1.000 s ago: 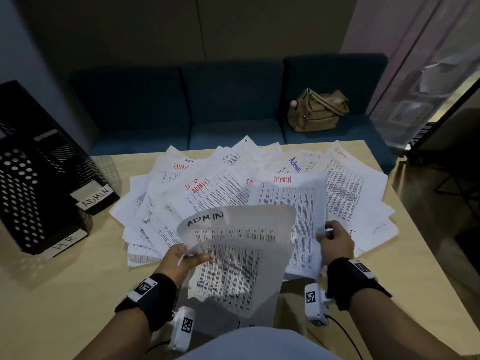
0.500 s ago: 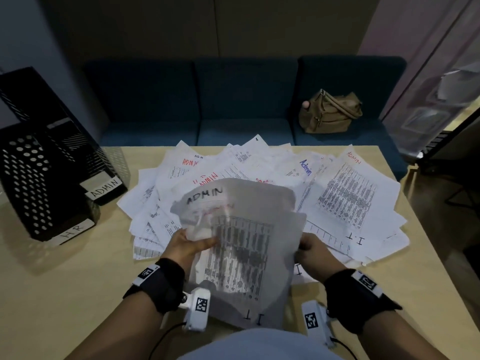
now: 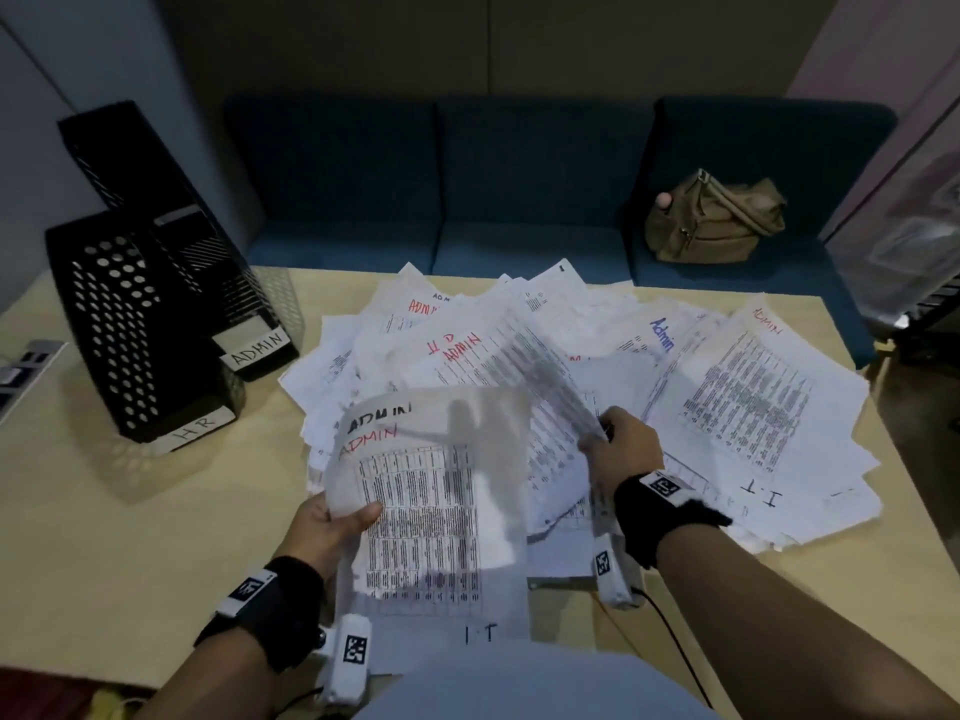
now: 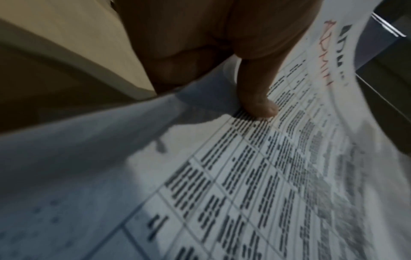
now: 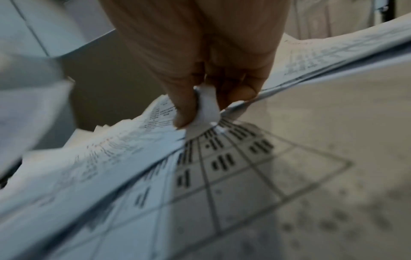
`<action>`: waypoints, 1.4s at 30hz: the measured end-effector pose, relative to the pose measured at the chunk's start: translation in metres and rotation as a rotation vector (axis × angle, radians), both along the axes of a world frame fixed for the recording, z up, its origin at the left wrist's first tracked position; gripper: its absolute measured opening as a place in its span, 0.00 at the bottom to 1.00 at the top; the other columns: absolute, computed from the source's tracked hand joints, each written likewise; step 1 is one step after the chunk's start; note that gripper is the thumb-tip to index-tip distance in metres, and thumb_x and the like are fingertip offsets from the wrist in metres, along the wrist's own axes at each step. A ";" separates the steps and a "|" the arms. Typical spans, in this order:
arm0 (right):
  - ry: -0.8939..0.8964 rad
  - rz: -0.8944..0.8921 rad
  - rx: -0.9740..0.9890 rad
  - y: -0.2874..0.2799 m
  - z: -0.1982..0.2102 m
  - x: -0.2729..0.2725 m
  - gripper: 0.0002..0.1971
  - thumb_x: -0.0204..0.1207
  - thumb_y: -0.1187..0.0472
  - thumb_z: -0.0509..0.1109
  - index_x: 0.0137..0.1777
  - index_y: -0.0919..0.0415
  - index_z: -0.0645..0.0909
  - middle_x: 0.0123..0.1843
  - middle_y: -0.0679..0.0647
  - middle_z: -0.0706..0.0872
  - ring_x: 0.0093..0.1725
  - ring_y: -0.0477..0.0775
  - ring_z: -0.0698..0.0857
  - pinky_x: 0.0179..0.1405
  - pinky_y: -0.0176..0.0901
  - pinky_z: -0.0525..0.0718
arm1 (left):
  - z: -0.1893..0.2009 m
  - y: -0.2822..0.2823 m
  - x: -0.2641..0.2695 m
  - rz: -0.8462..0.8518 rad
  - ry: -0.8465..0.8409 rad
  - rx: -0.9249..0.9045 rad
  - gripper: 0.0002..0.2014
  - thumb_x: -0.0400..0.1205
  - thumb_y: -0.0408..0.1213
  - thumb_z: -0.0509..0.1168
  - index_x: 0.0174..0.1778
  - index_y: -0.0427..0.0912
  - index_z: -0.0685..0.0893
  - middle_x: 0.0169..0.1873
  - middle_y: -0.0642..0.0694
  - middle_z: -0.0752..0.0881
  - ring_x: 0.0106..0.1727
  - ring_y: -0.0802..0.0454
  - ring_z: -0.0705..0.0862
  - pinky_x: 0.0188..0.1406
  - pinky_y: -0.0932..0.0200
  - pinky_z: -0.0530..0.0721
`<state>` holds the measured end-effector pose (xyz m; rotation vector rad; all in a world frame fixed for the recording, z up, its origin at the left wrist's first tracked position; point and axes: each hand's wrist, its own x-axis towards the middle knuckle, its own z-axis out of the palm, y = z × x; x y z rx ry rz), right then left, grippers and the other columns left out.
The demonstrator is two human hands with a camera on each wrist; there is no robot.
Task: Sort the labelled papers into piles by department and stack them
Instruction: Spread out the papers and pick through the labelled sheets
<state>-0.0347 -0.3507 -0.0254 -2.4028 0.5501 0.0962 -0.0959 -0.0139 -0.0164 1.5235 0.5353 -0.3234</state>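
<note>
On the near middle of the light wooden table (image 3: 130, 553), the left hand (image 3: 324, 527) holds a small stack of ADMIN sheets (image 3: 441, 491) raised off the surface, its grip pinching them with the thumb (image 4: 255, 98) pressed flat on the printed grid and the other fingers hidden beneath; the top sheet carries "ADMIN" in black with a red "ADMIN" showing just below it. Right of this stack, the right hand (image 3: 623, 449) pinches the corner of a lifted sheet (image 3: 550, 402) between thumb (image 5: 184, 107) and fingertips, and the sheet is blurred and curling up to the left. Under both hands, at the near edge, lies a sheet marked "I.T" (image 3: 480, 631). Across the far and right part of the table spreads a loose fan of labelled papers (image 3: 743, 397), overlapping one another, with "ADMIN" in red, "Admin" in blue and "I.T" in black readable on several. At the far left stand two black perforated file holders, the nearer HR holder (image 3: 119, 324) touching the ADMIN holder (image 3: 208, 262) behind it, each with a white label at its base. Beyond the table runs a dark blue sofa (image 3: 519, 189), and a tan bag (image 3: 711, 220) sits on its right seat.
</note>
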 end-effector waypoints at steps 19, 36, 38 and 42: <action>0.151 0.128 0.946 -0.024 0.016 -0.085 0.16 0.69 0.77 0.70 0.56 0.68 0.80 0.48 0.68 0.88 0.43 0.60 0.87 0.39 0.52 0.85 | 0.014 -0.084 0.056 -0.085 -0.007 -0.071 0.10 0.77 0.36 0.72 0.54 0.43 0.85 0.51 0.44 0.90 0.57 0.46 0.84 0.55 0.56 0.78; 0.249 0.156 -0.351 -0.120 -0.004 -0.055 0.25 0.72 0.43 0.71 0.63 0.56 0.75 0.69 0.60 0.78 0.65 0.62 0.77 0.58 0.52 0.78 | 0.014 -0.097 0.060 -0.285 -0.111 0.793 0.25 0.80 0.50 0.66 0.72 0.70 0.70 0.51 0.41 0.73 0.38 0.42 0.82 0.53 0.52 0.84; 0.273 0.185 -0.383 -0.120 -0.011 -0.063 0.37 0.68 0.34 0.70 0.72 0.53 0.67 0.79 0.59 0.66 0.74 0.65 0.67 0.67 0.59 0.73 | 0.019 -0.098 0.056 -0.265 -0.159 0.740 0.29 0.80 0.44 0.67 0.74 0.71 0.66 0.53 0.42 0.75 0.38 0.45 0.83 0.48 0.53 0.86; 0.198 0.149 -0.479 -0.116 -0.016 -0.058 0.26 0.80 0.44 0.62 0.71 0.59 0.69 0.74 0.58 0.72 0.71 0.62 0.70 0.65 0.55 0.77 | 0.027 -0.107 0.050 -0.235 -0.229 0.400 0.36 0.83 0.30 0.64 0.79 0.66 0.58 0.65 0.41 0.79 0.44 0.53 0.83 0.38 0.64 0.79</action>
